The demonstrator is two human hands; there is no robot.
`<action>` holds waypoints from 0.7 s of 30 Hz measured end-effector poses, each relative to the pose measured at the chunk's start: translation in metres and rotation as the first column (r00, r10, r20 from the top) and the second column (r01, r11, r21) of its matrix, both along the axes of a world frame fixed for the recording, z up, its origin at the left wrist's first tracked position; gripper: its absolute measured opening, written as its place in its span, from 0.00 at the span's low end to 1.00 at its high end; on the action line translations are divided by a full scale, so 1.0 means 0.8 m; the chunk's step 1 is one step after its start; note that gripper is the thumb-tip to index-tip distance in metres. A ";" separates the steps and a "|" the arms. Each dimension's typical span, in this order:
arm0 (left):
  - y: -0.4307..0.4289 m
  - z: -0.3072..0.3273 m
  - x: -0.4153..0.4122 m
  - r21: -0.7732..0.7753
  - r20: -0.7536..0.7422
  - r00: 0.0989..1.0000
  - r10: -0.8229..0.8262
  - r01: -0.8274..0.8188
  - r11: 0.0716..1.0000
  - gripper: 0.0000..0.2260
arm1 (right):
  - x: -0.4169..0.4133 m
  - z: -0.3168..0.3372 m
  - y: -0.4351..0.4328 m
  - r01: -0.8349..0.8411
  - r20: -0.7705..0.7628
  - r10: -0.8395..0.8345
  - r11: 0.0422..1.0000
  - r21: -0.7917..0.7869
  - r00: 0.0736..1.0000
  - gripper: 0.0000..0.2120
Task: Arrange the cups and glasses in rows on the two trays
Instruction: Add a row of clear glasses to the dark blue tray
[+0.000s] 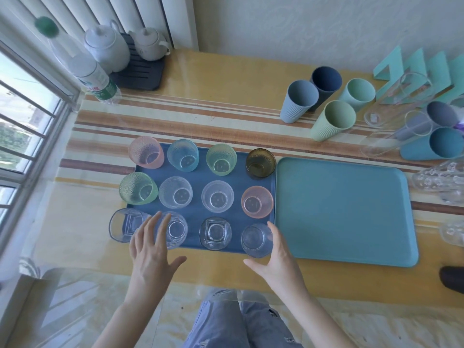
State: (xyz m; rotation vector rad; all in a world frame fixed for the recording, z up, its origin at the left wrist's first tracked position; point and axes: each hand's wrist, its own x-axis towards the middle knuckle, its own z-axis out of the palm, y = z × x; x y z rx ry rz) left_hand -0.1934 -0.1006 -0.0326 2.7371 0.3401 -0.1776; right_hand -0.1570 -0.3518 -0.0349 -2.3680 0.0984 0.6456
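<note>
The left hand hovers flat, fingers straight and spread, over a clear tumbler at the dark blue tray's near edge. The right hand curls round the corner glass, seemingly touching it. Twelve glasses fill that tray in three rows. The teal tray abuts its right edge, its surface fully showing. Ribbed cups cluster beyond on the table.

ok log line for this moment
dark blue tray: full rows | light blue tray: unfilled | right hand: cups clear glass | left hand: open
</note>
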 end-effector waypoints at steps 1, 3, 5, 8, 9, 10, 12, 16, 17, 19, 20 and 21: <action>0.005 -0.003 0.000 0.013 -0.008 1.000 0.012 -0.012 1.000 0.47 | -0.001 -0.001 0.000 0.001 0.014 -0.001 1.000 -0.004 1.000 0.45; 0.012 -0.007 0.001 0.036 -0.015 1.000 0.024 -0.024 0.999 0.47 | -0.004 -0.003 0.000 0.010 0.043 -0.010 1.000 -0.008 0.999 0.45; 0.016 -0.010 0.004 0.046 -0.012 0.999 0.039 -0.039 0.998 0.45 | -0.005 -0.003 0.002 0.025 0.046 -0.025 1.000 0.000 0.999 0.44; 0.017 -0.013 0.009 0.054 -0.005 0.998 0.060 -0.060 0.997 0.44 | -0.005 -0.004 0.004 0.042 0.046 -0.043 0.999 0.007 0.998 0.44; 0.016 -0.014 0.010 0.052 -0.005 0.998 0.060 -0.060 0.997 0.44 | -0.005 -0.004 0.004 0.044 0.050 -0.044 0.999 0.005 0.998 0.44; 0.014 -0.014 0.011 0.049 -0.004 0.998 0.060 -0.060 0.997 0.43 | -0.005 -0.004 0.004 0.044 0.053 -0.044 0.999 0.001 0.998 0.44; 0.011 -0.015 0.012 0.039 0.002 0.998 0.061 -0.061 0.997 0.42 | -0.006 -0.005 0.004 0.046 0.051 -0.046 0.999 -0.002 0.998 0.43; 0.010 -0.016 0.012 0.033 0.001 0.998 0.069 -0.069 0.997 0.41 | -0.006 -0.005 0.005 0.058 0.061 -0.058 0.998 -0.010 0.996 0.40; 0.010 -0.016 0.012 0.031 -0.004 0.997 0.071 -0.071 0.997 0.41 | -0.005 -0.005 0.005 0.063 0.066 -0.062 0.998 -0.013 0.996 0.39; 0.011 -0.016 0.011 0.026 -0.010 0.997 0.077 -0.077 0.997 0.41 | -0.005 -0.005 0.006 0.071 0.070 -0.070 0.997 -0.013 0.995 0.38; 0.010 -0.016 0.011 0.026 -0.012 0.997 0.077 -0.077 0.997 0.42 | -0.005 -0.004 0.006 0.072 0.069 -0.071 0.997 -0.014 0.995 0.38; 0.009 -0.015 0.011 0.029 -0.014 0.997 0.075 -0.074 0.997 0.42 | -0.005 -0.004 0.006 0.072 0.069 -0.071 0.997 -0.014 0.995 0.38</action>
